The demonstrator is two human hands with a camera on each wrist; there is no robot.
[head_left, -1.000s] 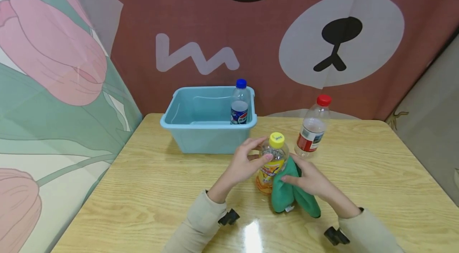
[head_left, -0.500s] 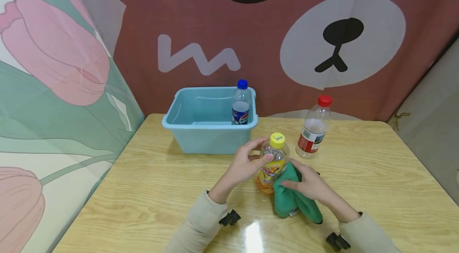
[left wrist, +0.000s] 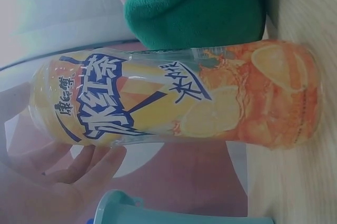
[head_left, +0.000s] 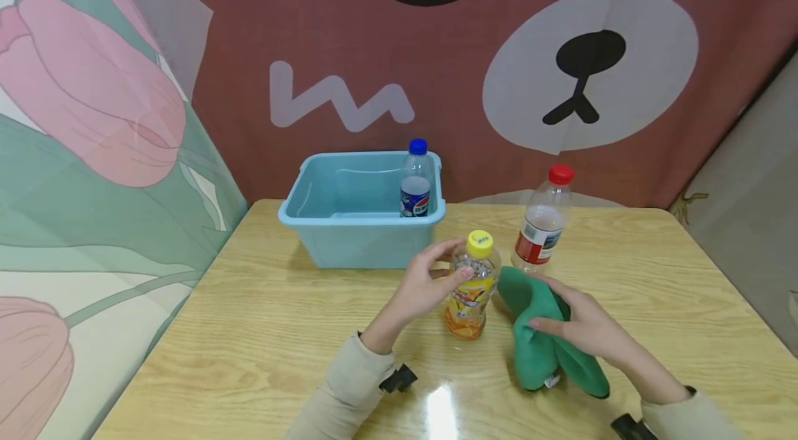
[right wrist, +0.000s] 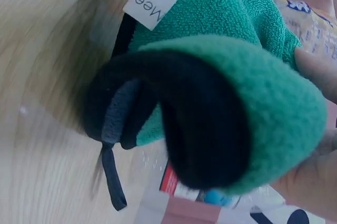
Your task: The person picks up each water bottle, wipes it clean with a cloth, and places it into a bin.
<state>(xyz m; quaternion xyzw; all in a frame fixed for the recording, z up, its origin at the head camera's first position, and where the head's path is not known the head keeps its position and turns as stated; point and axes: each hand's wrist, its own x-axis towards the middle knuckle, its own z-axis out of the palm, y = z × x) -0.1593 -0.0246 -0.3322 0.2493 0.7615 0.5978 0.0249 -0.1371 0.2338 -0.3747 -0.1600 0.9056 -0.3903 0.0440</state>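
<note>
- green cloth now sits farther right of the yellow-capped bottle
- right hand pinches the cloth
- left hand grips the upright bottle's upper part

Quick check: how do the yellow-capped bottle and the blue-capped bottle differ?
The yellow-capped bottle stands on the table; the blue-capped bottle stands in the tub. The left hand holds the yellow-capped bottle; the blue-capped bottle is untouched. The yellow-capped bottle's label is yellow and orange; the blue-capped bottle's is mostly blue. Both are upright and capped.
</note>
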